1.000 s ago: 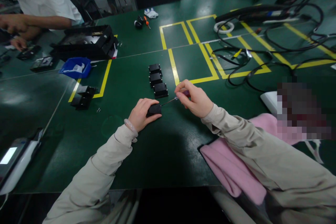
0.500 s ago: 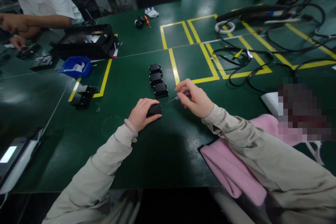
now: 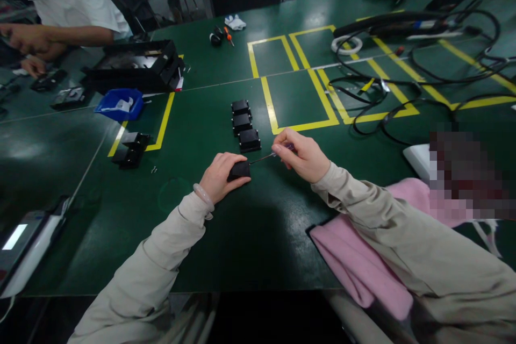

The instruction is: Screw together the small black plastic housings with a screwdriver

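Observation:
My left hand is closed around a small black box, pressing it on the green table. Between thumb and fingers of my right hand is a screwdriver. Its thin shaft points left, with the tip at the box's right side; whether it sits in a screw is too small to make out. Just beyond stand three similar black boxes in a row, with small bright screws at their sides. To the left are more black parts and a few loose screws.
A blue tray and a large black case stand at the left, near a co-worker's hand. Black cables spread over the right side. A pink cloth lies under my right forearm. Yellow tape marks the table.
The fingers of my right hand have curled in more around the screwdriver handle. The box and my left hand keep their place; the whole view has shifted slightly.

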`<state>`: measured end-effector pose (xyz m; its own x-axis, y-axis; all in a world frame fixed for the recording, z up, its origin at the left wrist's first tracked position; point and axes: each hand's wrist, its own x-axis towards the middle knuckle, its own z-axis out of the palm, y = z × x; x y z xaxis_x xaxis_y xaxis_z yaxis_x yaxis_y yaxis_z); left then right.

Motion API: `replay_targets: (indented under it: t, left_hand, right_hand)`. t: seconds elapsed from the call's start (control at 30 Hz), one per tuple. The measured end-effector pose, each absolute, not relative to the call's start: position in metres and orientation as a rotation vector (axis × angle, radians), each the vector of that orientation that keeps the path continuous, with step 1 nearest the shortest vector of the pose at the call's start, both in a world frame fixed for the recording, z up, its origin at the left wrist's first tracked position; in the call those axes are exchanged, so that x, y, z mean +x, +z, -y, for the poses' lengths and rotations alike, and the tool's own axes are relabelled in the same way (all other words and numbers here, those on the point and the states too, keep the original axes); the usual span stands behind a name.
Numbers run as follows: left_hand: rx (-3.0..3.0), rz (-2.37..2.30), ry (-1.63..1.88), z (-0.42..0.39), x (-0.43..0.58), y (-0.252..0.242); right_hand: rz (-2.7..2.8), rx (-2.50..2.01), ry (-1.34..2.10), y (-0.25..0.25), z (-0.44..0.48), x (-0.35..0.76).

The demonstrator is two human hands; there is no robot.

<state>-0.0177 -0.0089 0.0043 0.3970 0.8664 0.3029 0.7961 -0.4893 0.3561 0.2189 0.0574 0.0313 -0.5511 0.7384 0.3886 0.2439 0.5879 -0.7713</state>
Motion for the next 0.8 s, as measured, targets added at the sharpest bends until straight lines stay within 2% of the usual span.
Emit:
replay_targets:
  t: [0.2,0.4,0.8]
  left_hand:
    - [2.497,-1.479,0.707,0.0089,-0.0184,0.0039]
    - [2.484,-1.493,0.690,0.0090,-0.0181,0.0041]
    - [2.499,-1.489,0.708,0.0087,-0.0176,0.0035]
  right_hand:
    - [2.084,-0.777,0.867,0.0312,-0.0578,0.2186]
    - [2.048,-0.812,1.008,0.0294,-0.0576,0.2187]
    - [2.054,-0.841,0.954,0.0302,-0.0565,0.2185]
